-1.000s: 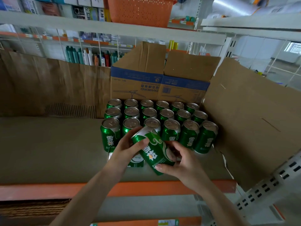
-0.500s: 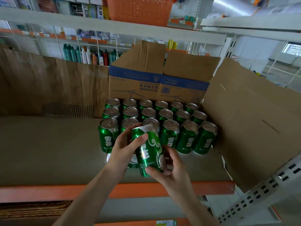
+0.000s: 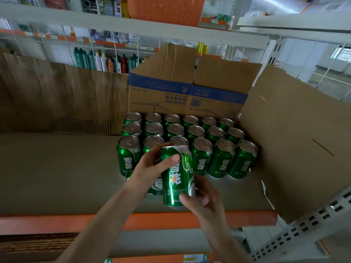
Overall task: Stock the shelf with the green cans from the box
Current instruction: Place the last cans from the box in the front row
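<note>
Both hands hold one upright can (image 3: 177,177) over the shelf (image 3: 57,177) front, left hand (image 3: 152,168) fingers wrapping its top, right hand (image 3: 203,200) fingers pinching its base, before the stocked rows (image 3: 190,133).

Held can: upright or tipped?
Upright: the held can has its silver top up, base down. Left hand and right hand grip it. Whether it rests on the shelf: cannot tell.

The cardboard box (image 3: 161,95) reads "DIAMOND" upside down. In front of the box, the held can (image 3: 176,177) shows "FRESHING"; up and left of the box, a packet (image 3: 118,9) reads "0.38"
</note>
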`<state>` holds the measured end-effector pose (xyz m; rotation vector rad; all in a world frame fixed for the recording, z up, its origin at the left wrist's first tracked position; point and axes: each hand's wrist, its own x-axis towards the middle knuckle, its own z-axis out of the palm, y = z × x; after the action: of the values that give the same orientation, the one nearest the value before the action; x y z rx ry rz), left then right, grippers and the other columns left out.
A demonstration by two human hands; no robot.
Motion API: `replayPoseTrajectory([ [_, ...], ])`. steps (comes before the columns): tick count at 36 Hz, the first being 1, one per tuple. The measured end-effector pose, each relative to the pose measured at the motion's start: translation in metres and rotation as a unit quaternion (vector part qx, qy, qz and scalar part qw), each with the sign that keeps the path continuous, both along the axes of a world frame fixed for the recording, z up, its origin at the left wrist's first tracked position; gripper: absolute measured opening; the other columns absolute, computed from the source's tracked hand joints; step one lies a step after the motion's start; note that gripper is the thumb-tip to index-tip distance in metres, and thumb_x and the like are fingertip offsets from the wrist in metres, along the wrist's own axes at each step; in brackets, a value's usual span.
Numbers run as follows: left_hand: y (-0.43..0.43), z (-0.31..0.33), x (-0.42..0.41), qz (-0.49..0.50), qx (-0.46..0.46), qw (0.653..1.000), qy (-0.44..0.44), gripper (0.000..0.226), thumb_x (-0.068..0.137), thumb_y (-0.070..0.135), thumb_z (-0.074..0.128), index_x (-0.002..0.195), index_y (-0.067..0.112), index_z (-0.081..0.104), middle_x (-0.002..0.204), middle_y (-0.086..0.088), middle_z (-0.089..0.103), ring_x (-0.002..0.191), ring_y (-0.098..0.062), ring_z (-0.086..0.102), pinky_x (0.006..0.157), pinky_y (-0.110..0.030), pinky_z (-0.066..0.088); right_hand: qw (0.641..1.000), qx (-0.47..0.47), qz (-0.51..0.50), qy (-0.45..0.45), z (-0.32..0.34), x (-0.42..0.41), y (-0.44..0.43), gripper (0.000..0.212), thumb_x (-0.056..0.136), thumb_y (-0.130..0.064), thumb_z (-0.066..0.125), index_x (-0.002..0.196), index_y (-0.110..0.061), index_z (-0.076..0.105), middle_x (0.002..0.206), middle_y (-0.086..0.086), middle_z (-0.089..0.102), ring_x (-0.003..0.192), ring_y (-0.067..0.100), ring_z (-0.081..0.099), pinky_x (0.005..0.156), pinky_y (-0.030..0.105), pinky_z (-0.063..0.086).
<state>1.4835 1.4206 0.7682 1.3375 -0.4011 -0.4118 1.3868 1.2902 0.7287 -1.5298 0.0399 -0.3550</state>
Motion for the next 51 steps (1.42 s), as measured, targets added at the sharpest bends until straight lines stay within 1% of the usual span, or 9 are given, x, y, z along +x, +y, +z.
replayPoseTrajectory([
  [10, -0.002, -0.015, -0.013, -0.068, -0.052, 0.996, 0.034, 0.069, 0.05, 0.053, 0.085, 0.108, 0.021, 0.066, 0.108, -0.007, 0.07, 0.101, -0.023, 0.066, 0.076, -0.025, 0.053, 0.998, 0.05, 0.04, 0.004, 0.001, 0.0, -0.01, 0.051, 0.075, -0.028, 0.064, 0.121, -0.008, 0.057, 0.113, 0.013, 0.067, 0.107, 0.028, 0.064, 0.08, 0.033, 0.054],
  [17, -0.004, -0.017, -0.017, -0.06, -0.048, 0.997, 0.004, 0.068, 0.053, 0.05, 0.084, 0.108, 0.016, 0.065, 0.109, -0.01, 0.069, 0.101, -0.026, 0.066, 0.077, -0.027, 0.053, 0.992, 0.09, 0.081, 0.042, -0.004, 0.001, -0.014, 0.073, 0.069, -0.047, 0.077, 0.127, -0.011, 0.052, 0.12, 0.016, 0.064, 0.112, 0.033, 0.061, 0.084, 0.042, 0.053],
  [20, -0.004, -0.018, -0.015, -0.057, -0.042, 0.998, -0.007, 0.068, 0.056, 0.05, 0.083, 0.109, 0.014, 0.064, 0.109, -0.011, 0.069, 0.101, -0.027, 0.066, 0.077, -0.027, 0.053, 0.994, 0.039, 0.092, 0.046, -0.003, -0.001, -0.022, 0.061, 0.078, -0.038, 0.068, 0.129, -0.011, 0.05, 0.122, 0.012, 0.063, 0.114, 0.028, 0.06, 0.088, 0.037, 0.052],
  [24, -0.005, -0.019, -0.012, -0.064, -0.041, 0.997, -0.003, 0.074, 0.052, 0.051, 0.084, 0.11, 0.012, 0.063, 0.107, -0.01, 0.07, 0.099, -0.025, 0.067, 0.076, -0.026, 0.053, 0.993, -0.051, 0.081, 0.062, 0.01, 0.003, -0.036, 0.076, 0.069, -0.065, 0.065, 0.129, -0.021, 0.049, 0.121, -0.005, 0.064, 0.115, 0.01, 0.058, 0.09, 0.023, 0.05],
  [27, -0.007, -0.02, -0.011, -0.089, -0.022, 0.996, -0.011, 0.073, 0.057, 0.05, 0.083, 0.115, 0.012, 0.061, 0.112, -0.011, 0.068, 0.105, -0.027, 0.064, 0.082, -0.031, 0.053, 0.994, -0.071, 0.073, 0.031, 0.031, 0.011, -0.05, 0.054, 0.071, -0.05, 0.061, 0.118, -0.027, 0.053, 0.111, -0.019, 0.067, 0.107, 0.0, 0.061, 0.08, 0.011, 0.048],
  [35, -0.022, -0.024, -0.019, -0.15, -0.014, 0.988, -0.02, 0.069, 0.066, 0.041, 0.08, 0.122, 0.009, 0.057, 0.119, -0.012, 0.064, 0.112, -0.028, 0.06, 0.089, -0.033, 0.05, 0.975, -0.182, 0.085, 0.091, 0.063, 0.025, -0.081, 0.08, 0.061, -0.055, 0.07, 0.131, -0.022, 0.052, 0.119, -0.004, 0.062, 0.112, 0.01, 0.059, 0.091, 0.029, 0.051],
  [44, -0.035, -0.027, -0.023, -0.172, -0.013, 0.984, -0.038, 0.046, 0.069, 0.029, 0.076, 0.114, 0.021, 0.065, 0.115, -0.007, 0.067, 0.109, -0.022, 0.062, 0.083, -0.025, 0.051, 0.941, -0.272, 0.127, 0.155, 0.09, 0.022, -0.083, 0.037, 0.064, -0.044, 0.068, 0.097, -0.031, 0.063, 0.097, -0.01, 0.067, 0.088, 0.001, 0.063, 0.075, 0.02, 0.053],
  [48, -0.04, -0.032, -0.023, -0.168, 0.007, 0.985, -0.041, 0.043, 0.067, 0.029, 0.072, 0.109, 0.023, 0.067, 0.113, -0.003, 0.068, 0.109, -0.019, 0.062, 0.084, -0.027, 0.051, 0.928, -0.291, 0.137, 0.187, 0.096, 0.023, -0.087, 0.05, 0.061, -0.045, 0.069, 0.104, -0.018, 0.067, 0.099, -0.004, 0.069, 0.091, 0.007, 0.064, 0.073, 0.02, 0.053],
  [51, -0.043, -0.035, -0.023, -0.171, 0.018, 0.984, -0.046, 0.054, 0.066, 0.03, 0.072, 0.117, 0.015, 0.061, 0.116, -0.008, 0.066, 0.111, -0.023, 0.061, 0.092, -0.036, 0.05, 0.921, -0.294, 0.146, 0.211, 0.1, 0.023, -0.091, 0.036, 0.072, -0.033, 0.072, 0.102, -0.015, 0.067, 0.092, -0.005, 0.069, 0.083, 0.002, 0.065, 0.067, 0.014, 0.052],
])
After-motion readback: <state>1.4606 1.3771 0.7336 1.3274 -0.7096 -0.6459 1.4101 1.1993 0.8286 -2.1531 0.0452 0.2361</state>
